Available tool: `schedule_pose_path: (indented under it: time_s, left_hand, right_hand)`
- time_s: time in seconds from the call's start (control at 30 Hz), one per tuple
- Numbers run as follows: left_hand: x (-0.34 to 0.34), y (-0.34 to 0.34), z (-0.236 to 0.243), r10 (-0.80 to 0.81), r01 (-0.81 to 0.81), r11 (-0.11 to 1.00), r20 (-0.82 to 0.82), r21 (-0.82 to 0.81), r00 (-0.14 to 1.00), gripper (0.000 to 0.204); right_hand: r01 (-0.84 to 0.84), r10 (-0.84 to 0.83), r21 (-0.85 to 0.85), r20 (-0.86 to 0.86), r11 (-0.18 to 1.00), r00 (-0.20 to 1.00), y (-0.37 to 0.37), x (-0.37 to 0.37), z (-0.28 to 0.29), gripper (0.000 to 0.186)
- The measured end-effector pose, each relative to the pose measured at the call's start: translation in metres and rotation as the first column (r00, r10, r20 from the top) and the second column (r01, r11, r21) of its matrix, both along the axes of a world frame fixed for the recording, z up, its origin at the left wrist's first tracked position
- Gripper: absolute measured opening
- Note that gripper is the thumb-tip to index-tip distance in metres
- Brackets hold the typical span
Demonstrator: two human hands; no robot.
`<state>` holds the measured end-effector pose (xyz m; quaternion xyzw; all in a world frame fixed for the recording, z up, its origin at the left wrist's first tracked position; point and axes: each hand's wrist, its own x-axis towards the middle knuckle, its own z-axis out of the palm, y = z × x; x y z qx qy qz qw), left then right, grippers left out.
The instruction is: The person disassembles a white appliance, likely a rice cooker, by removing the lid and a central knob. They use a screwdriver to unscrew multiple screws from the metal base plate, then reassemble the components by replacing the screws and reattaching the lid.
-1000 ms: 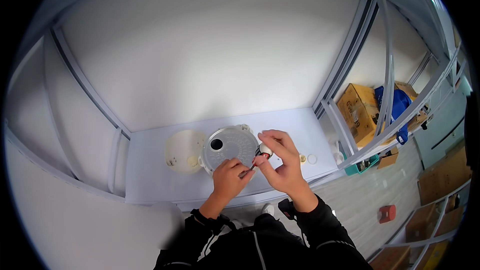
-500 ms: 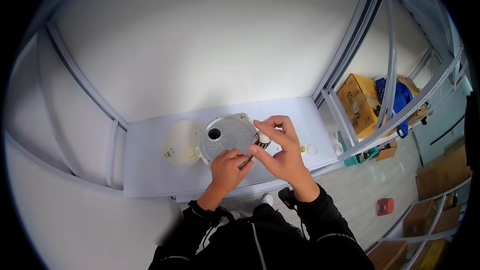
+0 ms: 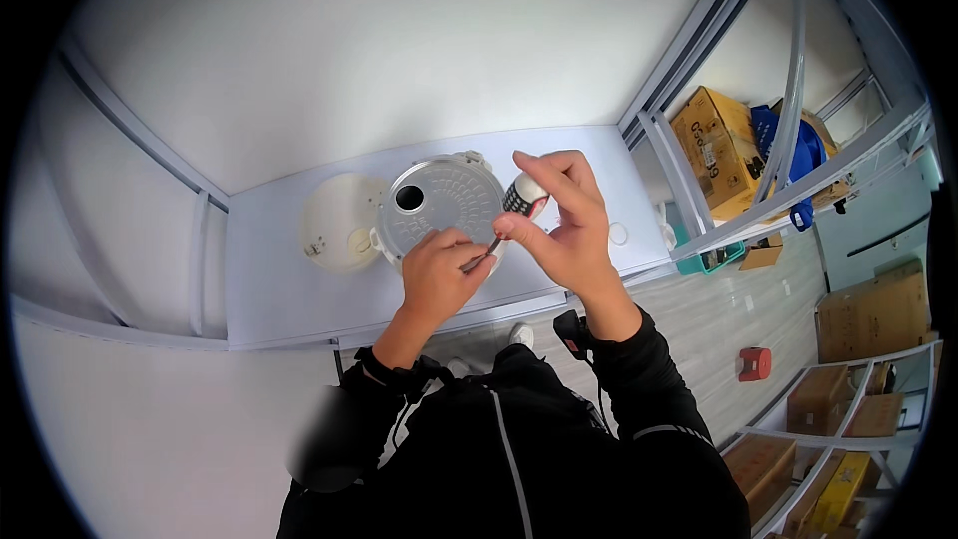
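Note:
My right hand (image 3: 574,225) is closed around a small bottle (image 3: 525,197) with a white end and a black-and-white patterned label, held tilted between thumb and fingers. My left hand (image 3: 439,277) pinches a thin dark stick-like tool (image 3: 481,258) whose upper end comes close to the bottle's lower end; whether they touch I cannot tell. Beneath both hands is a round silver metal lid-like part (image 3: 449,202) with a dark round hole at its upper left and rows of small marks. To its left lies a pale round disc (image 3: 342,223) with small bits on it.
The parts rest on a white table (image 3: 289,309) against a white wall. A thin ring (image 3: 618,234) lies near its right end. Metal frame posts flank both sides. Beyond the right one are a yellow carton (image 3: 714,155), a teal bin (image 3: 711,256) and a red stool (image 3: 754,363).
The view has shifted, so the table and both hands sit higher in it. The bottle is now tilted differently and shows more of its label, and the thin tool is more visible.

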<state>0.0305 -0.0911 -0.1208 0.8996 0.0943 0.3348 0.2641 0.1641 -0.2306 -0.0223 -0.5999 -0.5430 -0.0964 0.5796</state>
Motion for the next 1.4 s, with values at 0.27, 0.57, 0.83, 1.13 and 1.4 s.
schedule_pose_path:
  time_s: [0.27, 0.57, 0.83, 1.13, 1.4]
  left_hand:
    - [0.002, -0.002, 0.0, 0.019, -0.019, 1.0, 0.026, -0.016, 0.999, 0.013]
    - [0.004, -0.002, 0.0, 0.012, -0.012, 1.0, 0.06, 0.004, 0.998, 0.01]
    - [0.005, -0.004, -0.003, 0.027, -0.028, 1.0, 0.072, 0.006, 0.997, 0.012]
    - [0.004, -0.006, -0.002, 0.029, -0.03, 1.0, 0.046, 0.004, 0.998, 0.011]
    - [0.006, -0.012, 0.0, 0.082, -0.086, 0.994, 0.069, 0.064, 0.994, 0.011]
  right_hand:
    - [-0.144, 0.15, 0.053, -0.139, 0.988, 0.979, 0.005, 0.003, -0.011, 0.065]
    - [-0.047, 0.061, 0.083, -0.171, 0.995, 0.983, 0.009, 0.003, -0.037, 0.09]
    - [-0.139, 0.124, -0.055, -0.22, 0.989, 0.968, -0.003, 0.011, -0.021, 0.082]
    - [-0.258, 0.27, 0.091, -0.45, 0.962, 0.851, -0.01, 0.017, -0.023, 0.077]
    - [-0.216, 0.193, -0.057, -0.272, 0.975, 0.943, -0.007, 0.028, -0.023, 0.075]
